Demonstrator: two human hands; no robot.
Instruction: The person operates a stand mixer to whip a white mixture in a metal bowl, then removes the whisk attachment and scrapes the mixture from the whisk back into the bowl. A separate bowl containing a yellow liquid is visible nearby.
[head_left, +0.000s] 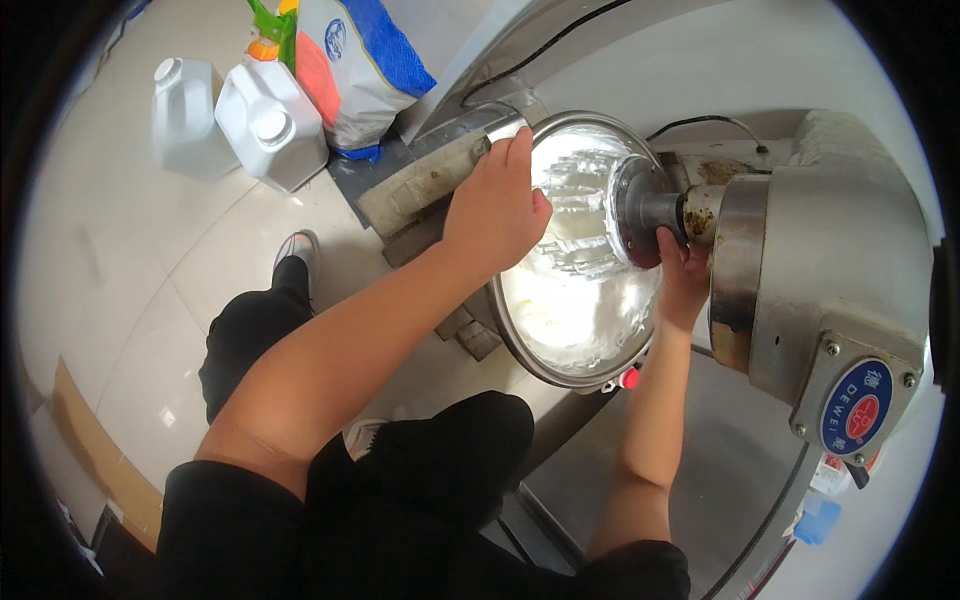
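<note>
A planetary mixer's metal head (840, 262) fills the right side, its wire whisk (577, 202) reaching into a steel mixing bowl (517, 352). White cream-like matter coats the whisk wires and the bowl's inside. My left hand (499, 202) is at the bowl's upper left rim, fingers bent over a metal piece; its hold is partly hidden. My right hand (682, 277) grips the whisk's round hub (649, 214) near the shaft, thumb in front and the other fingers mostly hidden behind.
Two white plastic jugs (274, 127) and a printed bag (360, 67) stand on the tiled floor at upper left. The mixer's worn base (420, 180) lies beside the bowl. A steel surface (727, 435) is at lower right, with a black cable (765, 525) across it.
</note>
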